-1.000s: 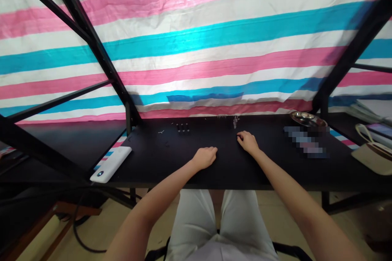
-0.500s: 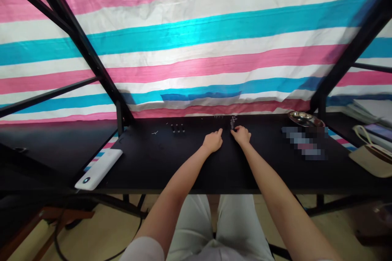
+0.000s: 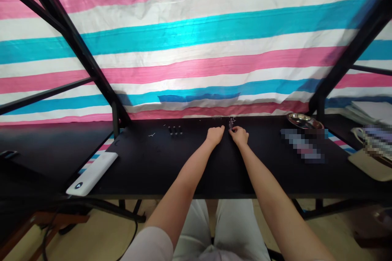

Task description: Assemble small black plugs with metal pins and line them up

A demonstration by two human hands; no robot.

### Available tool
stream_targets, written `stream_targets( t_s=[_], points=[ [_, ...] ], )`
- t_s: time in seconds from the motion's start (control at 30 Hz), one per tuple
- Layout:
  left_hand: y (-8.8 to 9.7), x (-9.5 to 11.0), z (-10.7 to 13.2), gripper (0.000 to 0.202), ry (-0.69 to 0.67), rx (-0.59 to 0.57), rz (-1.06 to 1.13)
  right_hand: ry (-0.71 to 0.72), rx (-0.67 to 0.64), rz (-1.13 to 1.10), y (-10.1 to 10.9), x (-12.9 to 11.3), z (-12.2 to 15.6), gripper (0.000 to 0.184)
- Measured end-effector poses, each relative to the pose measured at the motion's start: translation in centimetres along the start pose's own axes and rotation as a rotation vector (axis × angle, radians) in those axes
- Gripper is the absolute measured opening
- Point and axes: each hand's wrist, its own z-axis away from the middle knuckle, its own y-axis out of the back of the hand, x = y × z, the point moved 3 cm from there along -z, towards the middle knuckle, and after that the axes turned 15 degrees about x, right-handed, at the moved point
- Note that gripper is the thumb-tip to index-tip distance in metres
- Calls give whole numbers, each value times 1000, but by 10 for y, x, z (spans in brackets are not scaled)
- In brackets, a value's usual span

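My right hand (image 3: 239, 136) is at the far side of the black table (image 3: 147, 163), thumb and finger closed at the lower end of a small upright grey piece (image 3: 231, 123). What kind of piece it is, I cannot make out. My left hand (image 3: 216, 134) is just left of it, its fingers curled in; anything between them is too small to see. A row of several tiny pieces (image 3: 217, 118) lies along the back edge behind my hands. Farther left, three short dark cylinders (image 3: 175, 130) stand side by side.
White scraps (image 3: 152, 134) lie to the left, near a white power bank (image 3: 92, 174). On the right are a shiny metal plate (image 3: 305, 121), a blurred-out item (image 3: 303, 145) and a beige pouch (image 3: 369, 165). Striped sheeting (image 3: 196, 61) hangs behind; black frame bars (image 3: 76, 45) slant at both sides.
My left hand has moved slightly toward the grey piece, and its pointing finger has curled in. My right hand stays at the piece. The whole view has shifted a little.
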Motion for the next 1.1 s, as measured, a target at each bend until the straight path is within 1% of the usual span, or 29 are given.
stream_targets(
  t_s=[0.07,0.17,0.27,0.33,0.4,0.5,0.57,0.67,0.8,0.97,1.1],
  points=[
    [3,-3,3,29,56,47,61,1,8,-19,1,0,-1,22],
    [8,-13,11,25,247,168,226,-5,6,-47,2,1,-1,19],
    [12,-30,27,23,486,314,527,-20,-16,-56,3,2,0,17],
    [14,-42,39,26,618,361,762,-7,-38,-58,4,0,4,17],
    [16,-53,51,29,690,371,961,65,-69,-65,6,-5,10,17],
    [20,-64,65,28,693,355,1117,294,-105,-62,12,-21,23,14],
    [23,-69,70,27,672,327,1148,462,-117,-38,18,-33,32,12],
    [28,-73,74,26,644,300,1143,611,-125,-13,24,-49,43,12],
    [32,-73,75,27,607,295,1135,692,-112,-19,28,-59,50,13],
    [33,-69,75,25,590,255,1093,697,-78,-31,30,-59,51,15],
    [35,-64,76,24,583,256,1111,739,-72,-11,31,-58,50,15]
  ],
)
